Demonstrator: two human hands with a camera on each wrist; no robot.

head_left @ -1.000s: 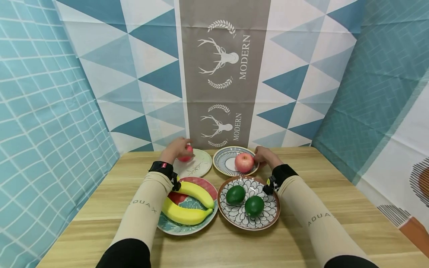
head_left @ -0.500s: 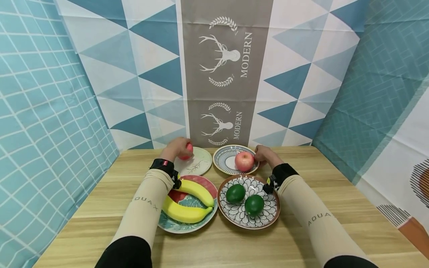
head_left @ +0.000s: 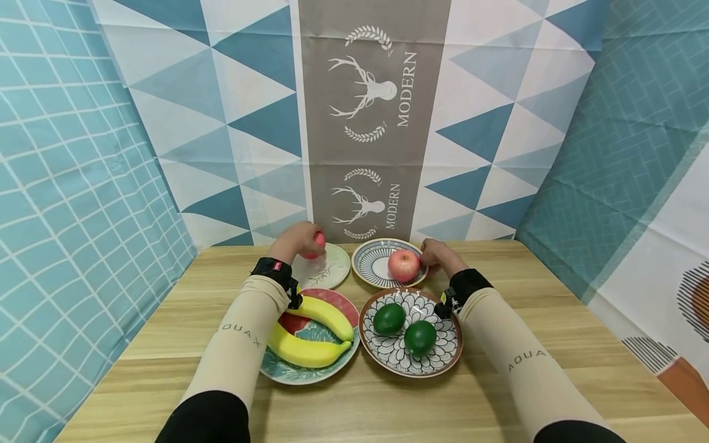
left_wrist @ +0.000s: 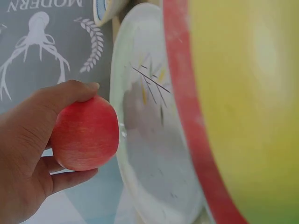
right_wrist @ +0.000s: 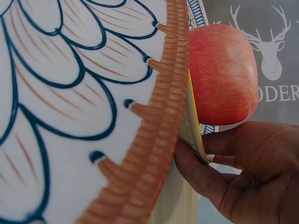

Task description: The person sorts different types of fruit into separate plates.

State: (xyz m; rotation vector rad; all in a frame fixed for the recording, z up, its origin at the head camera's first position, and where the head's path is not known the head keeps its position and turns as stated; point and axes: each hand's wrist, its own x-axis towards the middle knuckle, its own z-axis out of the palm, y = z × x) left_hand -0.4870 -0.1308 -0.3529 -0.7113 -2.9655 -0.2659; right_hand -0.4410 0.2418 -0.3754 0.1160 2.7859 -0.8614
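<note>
My left hand [head_left: 293, 241] grips a red apple [left_wrist: 86, 134] between thumb and fingers. In the head view it is over the back-left part of a pale green plate [head_left: 329, 271] with a twig pattern. My right hand [head_left: 439, 255] pinches the right rim of a blue-and-white striped plate [head_left: 367, 263], thumb and fingers on either side of the edge, as the right wrist view shows. On that plate sits a second, pinker apple [head_left: 404, 266], close beside the right hand.
Nearer me, two bananas [head_left: 310, 352] lie on a red-and-green plate [head_left: 310, 377]. Beside it, two dark green fruits [head_left: 420, 338] rest on a brown-rimmed flower plate [head_left: 388, 363]. All stand on a wooden table [head_left: 382, 412], with a patterned cloth [head_left: 266, 123] behind.
My left hand has taken a firmer grip on its apple and moved it slightly up and to the right. The right hand stays at the striped plate's rim.
</note>
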